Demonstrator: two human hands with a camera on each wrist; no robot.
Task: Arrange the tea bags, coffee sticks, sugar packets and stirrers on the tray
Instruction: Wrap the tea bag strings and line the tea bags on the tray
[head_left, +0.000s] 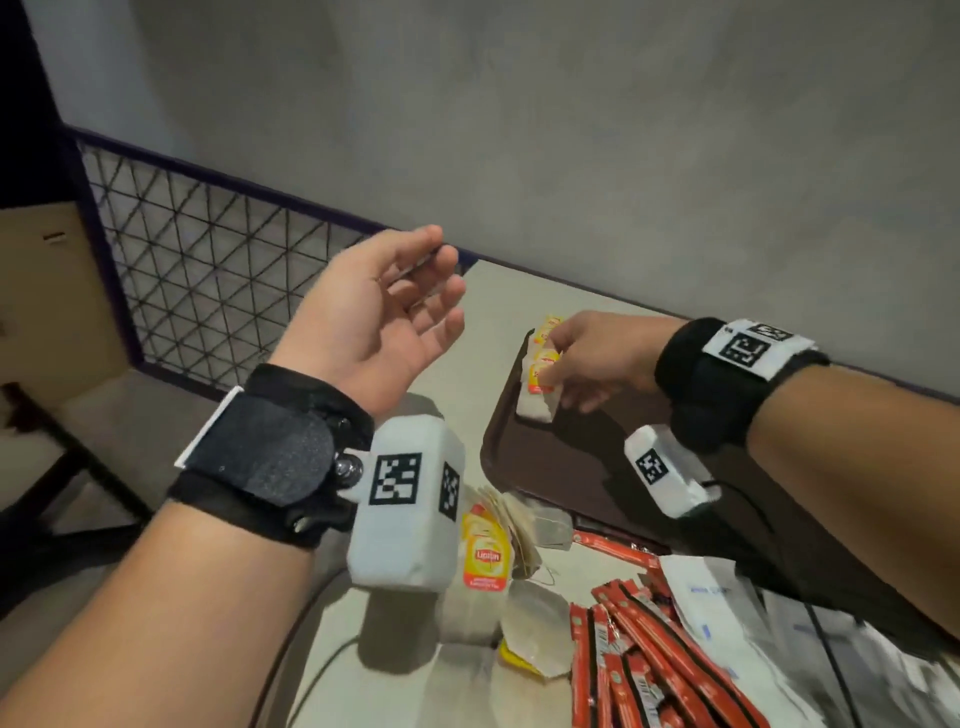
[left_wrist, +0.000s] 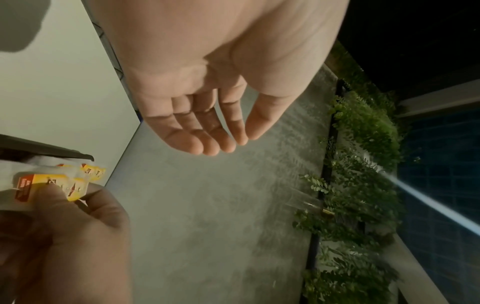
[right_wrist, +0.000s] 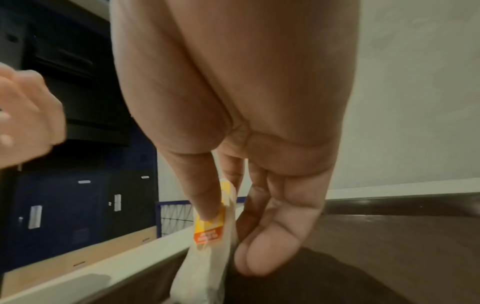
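Left hand (head_left: 384, 312) nearest, raised palm-up off the worktop (head_left: 405, 670), fingers (left_wrist: 197, 142) loose and apart, holding nothing. Right hand (head_left: 587, 358) over far left corner of dark brown smooth tray (head_left: 561, 467), thumb and fingers (right_wrist: 207, 205) pinching thin papery tea bags (head_left: 540, 374) with yellow tags, touching tray floor. Loose tea bag pile (head_left: 498, 551), glossy red coffee sticks (head_left: 639, 649), white sugar packets (head_left: 711, 597) beside near tray edge.

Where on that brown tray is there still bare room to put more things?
The tray is bare across its near middle, between the tea bags the right hand pinches at the far-left corner and the near rim. Off-tray, the near table is crowded with coffee sticks and loose tea bags.
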